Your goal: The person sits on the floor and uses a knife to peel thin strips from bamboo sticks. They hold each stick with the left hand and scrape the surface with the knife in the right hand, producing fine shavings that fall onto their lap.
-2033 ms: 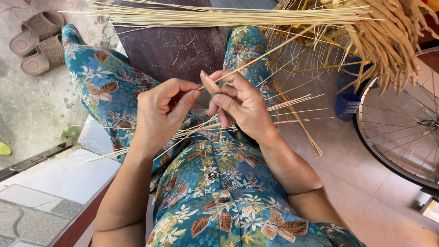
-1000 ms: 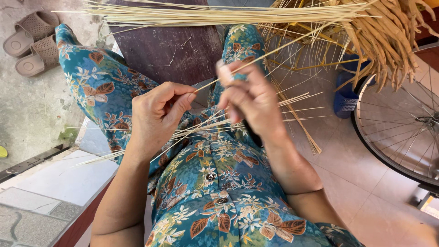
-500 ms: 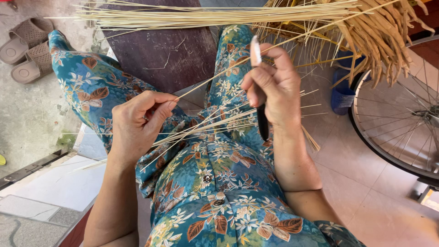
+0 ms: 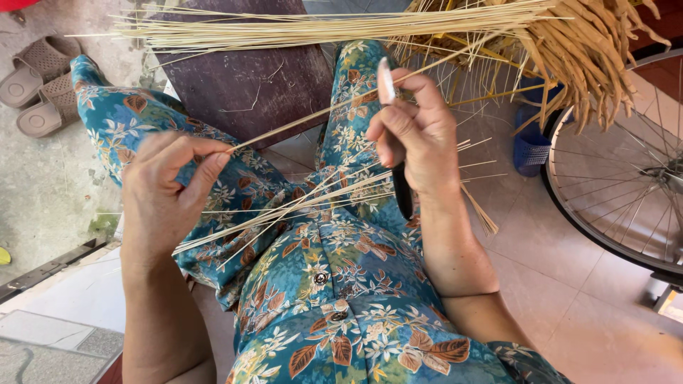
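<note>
Over the lap, left hand [image 4: 167,192] pinches one strip [image 4: 313,117] by its end; right hand [image 4: 416,131] grips a knife [image 4: 386,82], blade against that strip. Loose strips [image 4: 306,203] lie across the floral trousers [image 4: 320,270].

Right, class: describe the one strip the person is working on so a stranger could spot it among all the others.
Start at the floral-clothed lap, where loose pale strips lie. One strip rises above them, slanting from the left hand up to the right hand, which grips a knife. Only this one is pinched at its end.
</note>
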